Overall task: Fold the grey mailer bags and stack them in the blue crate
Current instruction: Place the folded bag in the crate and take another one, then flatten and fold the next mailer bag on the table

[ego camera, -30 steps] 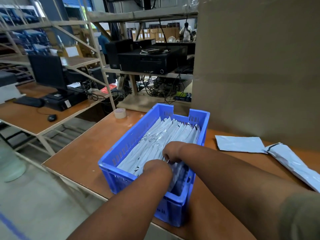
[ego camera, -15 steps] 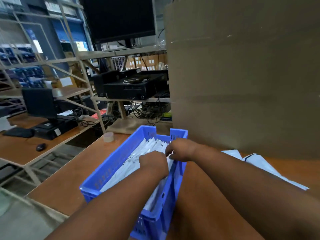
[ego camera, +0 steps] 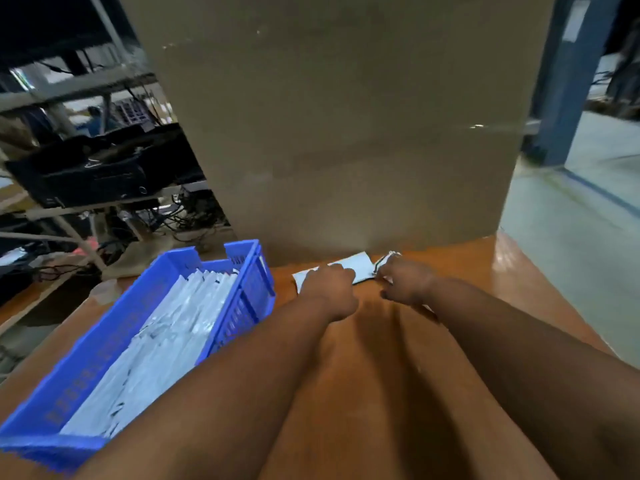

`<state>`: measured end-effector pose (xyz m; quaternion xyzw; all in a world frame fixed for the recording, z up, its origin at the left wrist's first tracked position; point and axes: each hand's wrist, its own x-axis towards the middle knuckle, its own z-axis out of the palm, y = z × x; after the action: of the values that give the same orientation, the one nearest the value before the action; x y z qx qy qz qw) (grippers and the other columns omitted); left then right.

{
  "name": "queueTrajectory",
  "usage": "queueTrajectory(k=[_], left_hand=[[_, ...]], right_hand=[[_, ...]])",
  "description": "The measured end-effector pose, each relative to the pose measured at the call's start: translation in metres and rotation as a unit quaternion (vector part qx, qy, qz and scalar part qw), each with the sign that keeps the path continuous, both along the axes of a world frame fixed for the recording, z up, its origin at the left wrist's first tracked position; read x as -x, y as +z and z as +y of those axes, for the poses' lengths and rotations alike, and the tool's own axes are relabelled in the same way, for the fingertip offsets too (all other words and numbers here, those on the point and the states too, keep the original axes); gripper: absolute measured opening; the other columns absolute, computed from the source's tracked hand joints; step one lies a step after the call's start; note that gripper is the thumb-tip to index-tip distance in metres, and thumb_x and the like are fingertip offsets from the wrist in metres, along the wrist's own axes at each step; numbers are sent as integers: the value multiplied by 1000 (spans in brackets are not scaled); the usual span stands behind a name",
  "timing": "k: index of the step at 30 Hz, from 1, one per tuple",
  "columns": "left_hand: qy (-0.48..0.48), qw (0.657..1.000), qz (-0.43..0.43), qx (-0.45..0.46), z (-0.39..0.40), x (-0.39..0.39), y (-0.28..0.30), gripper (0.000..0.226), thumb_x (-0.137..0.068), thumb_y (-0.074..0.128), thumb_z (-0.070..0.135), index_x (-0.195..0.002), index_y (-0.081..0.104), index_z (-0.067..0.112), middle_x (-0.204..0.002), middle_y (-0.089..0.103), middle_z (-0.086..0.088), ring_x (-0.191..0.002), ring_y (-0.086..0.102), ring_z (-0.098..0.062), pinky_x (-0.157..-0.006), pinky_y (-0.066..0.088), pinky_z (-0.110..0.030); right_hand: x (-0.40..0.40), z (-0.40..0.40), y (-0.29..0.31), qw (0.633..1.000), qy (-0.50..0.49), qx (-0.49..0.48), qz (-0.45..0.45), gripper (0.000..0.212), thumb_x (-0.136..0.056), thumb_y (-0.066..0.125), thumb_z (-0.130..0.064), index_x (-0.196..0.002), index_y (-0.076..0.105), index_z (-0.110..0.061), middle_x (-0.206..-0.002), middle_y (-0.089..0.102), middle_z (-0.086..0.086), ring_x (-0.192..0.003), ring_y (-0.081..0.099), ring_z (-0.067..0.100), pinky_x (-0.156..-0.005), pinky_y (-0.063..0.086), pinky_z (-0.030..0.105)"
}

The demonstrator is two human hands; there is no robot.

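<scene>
Head view: grey mailer bag (ego camera: 360,266) lies flat on the table (ego camera: 502,271), just right of the blue crate (ego camera: 249,282) (already well stocked). Left hand (ego camera: 327,289) and right hand (ego camera: 403,282) rest on it, grip unclear. Folding comes next, I reckon.

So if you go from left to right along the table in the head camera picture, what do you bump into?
Blue crate full of folded grey mailer bags → left hand → flat grey mailer bag → right hand → bare table.
</scene>
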<state>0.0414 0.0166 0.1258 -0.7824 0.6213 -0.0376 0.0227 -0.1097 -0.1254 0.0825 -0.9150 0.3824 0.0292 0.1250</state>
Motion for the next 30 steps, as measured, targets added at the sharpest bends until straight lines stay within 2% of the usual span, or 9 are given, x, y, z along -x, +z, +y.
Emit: queueTrajectory(k=[4,7,11,14,17,20,22,25,30], left_hand=[[-35,997,49,-38,-34,41,-42,49,-87,66,47,-131,62,26,-131,59,-4,-122,58,-32,-98,50,-45],[-70,995,25,-69,-49,60,-71,53,-90,67,49,-136,61,25,-138,58,-5,-125,56,-30,-101,50,-44],[-78,993,1,-88,-56,71,-96,38,-93,63,48,-122,60,24,-122,57,-4,-112,57,-27,-87,51,-42],[-77,993,3,-84,-56,72,-102,45,-93,63,48,-130,57,23,-134,55,-5,-122,53,-28,-97,51,-44],[-74,996,-3,-49,-53,68,-103,53,-90,63,44,-137,54,20,-141,52,-6,-129,49,-30,-101,49,-45],[-81,997,-9,-7,-35,65,-102,65,-91,59,53,-145,51,17,-150,49,-10,-135,47,-33,-107,46,-48],[-112,994,-14,-7,-13,63,-105,75,-96,47,64,-153,45,15,-160,44,-11,-145,42,-33,-118,38,-50],[-108,993,2,-53,33,62,-126,80,-104,32,68,-166,28,18,-175,22,-7,-160,20,-28,-130,19,-50],[-120,992,21,26,101,58,-172,80,-103,36,72,-157,47,13,-164,44,-11,-150,43,-33,-121,35,-57]], right_hand=[[60,-26,-62,992,-126,19,-4,76,-84,60,-62,-150,38,-31,-144,42,9,-132,46,35,-106,44,51],[75,-39,-95,991,-129,26,11,88,-84,61,-67,-156,27,-31,-149,39,12,-139,41,38,-112,36,59],[67,-53,-110,995,-102,-6,-4,77,-91,61,-47,-158,27,-33,-150,43,12,-139,41,37,-112,42,52],[60,-56,-118,998,-65,-17,-22,68,-94,54,-37,-158,29,-39,-153,45,8,-138,43,36,-114,40,52],[62,-47,-126,999,19,-13,-41,70,-95,57,-43,-161,32,-42,-156,45,3,-139,45,34,-120,33,50],[76,-22,-126,992,109,-26,-59,72,-92,61,-46,-159,36,-43,-153,50,-3,-135,51,30,-119,35,50],[89,0,-124,986,152,-36,-58,72,-91,59,-47,-158,35,-44,-154,48,-6,-136,51,27,-123,29,55],[108,37,-119,980,184,-38,-59,75,-86,61,-44,-157,36,-44,-156,46,-9,-141,46,21,-127,12,62],[131,96,-118,974,212,-19,-71,79,-83,60,-50,-157,35,-40,-156,46,-7,-144,39,16,-130,7,57]])
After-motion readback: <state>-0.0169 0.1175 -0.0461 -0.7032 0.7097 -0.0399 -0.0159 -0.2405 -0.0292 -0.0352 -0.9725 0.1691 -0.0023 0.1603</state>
